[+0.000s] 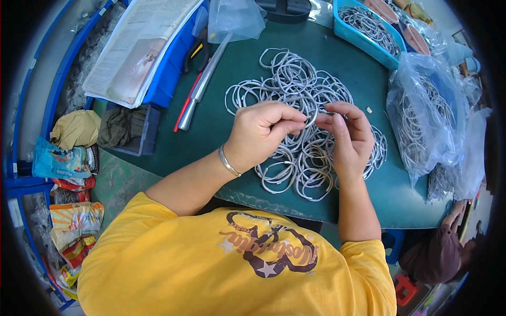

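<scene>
Printed sheets (134, 37) are lying across a blue bin (169, 79); a red rod (185, 108) and a silver tapered rod (202, 83) are resting nearby on the green tabletop (211, 118); dark cloth (121, 126) is filling a gray bin (151, 134).

Brown lettering (278, 248) crosses the yellow shirt (211, 274), while print (139, 26) on the papers (134, 55) seems too small to read.
</scene>
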`<state>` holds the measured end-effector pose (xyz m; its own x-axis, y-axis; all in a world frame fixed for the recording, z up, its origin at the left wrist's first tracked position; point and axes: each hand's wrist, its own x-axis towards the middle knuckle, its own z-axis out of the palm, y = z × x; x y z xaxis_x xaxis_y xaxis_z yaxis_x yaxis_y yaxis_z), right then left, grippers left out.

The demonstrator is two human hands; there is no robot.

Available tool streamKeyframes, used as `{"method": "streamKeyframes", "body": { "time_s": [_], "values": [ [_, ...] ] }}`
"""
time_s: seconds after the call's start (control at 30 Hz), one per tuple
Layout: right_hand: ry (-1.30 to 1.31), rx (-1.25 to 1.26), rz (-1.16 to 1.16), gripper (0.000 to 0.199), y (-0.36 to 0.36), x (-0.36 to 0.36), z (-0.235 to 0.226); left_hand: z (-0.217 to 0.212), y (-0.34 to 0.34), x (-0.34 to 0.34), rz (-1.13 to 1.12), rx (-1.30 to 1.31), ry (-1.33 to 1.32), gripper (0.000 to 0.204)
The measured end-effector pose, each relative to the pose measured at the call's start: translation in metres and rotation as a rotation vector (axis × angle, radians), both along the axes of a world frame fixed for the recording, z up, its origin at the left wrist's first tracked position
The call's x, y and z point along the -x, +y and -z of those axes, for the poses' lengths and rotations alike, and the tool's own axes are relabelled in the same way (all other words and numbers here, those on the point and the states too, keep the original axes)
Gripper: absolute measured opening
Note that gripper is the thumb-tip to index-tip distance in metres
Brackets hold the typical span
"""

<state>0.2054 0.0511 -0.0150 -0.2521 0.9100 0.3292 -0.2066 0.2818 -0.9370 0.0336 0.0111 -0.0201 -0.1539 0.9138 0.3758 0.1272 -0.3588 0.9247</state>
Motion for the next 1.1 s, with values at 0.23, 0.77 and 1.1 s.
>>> {"method": "streamKeyframes", "body": {
  "time_s": [0.23, 0.77, 1.1],
  "values": [
    [0.027, 0.028, -0.041, 0.018, 0.003, 0.001, 0.005, 0.001, 0.004, 0.003, -0.096, -0.333, 0.289, 0.019],
    [-0.45, -0.71, 0.342, 0.019, 0.009, -0.019, -0.032, 0.006, 0.004, 0.005, -0.083, -0.163, -0.061, 0.021],
    [-1.171, -0.823, 1.157, 0.02, 0.097, -0.187, -0.109, -0.004, 0.003, 0.01, -0.099, -0.124, -0.411, 0.023]
  ]
}}
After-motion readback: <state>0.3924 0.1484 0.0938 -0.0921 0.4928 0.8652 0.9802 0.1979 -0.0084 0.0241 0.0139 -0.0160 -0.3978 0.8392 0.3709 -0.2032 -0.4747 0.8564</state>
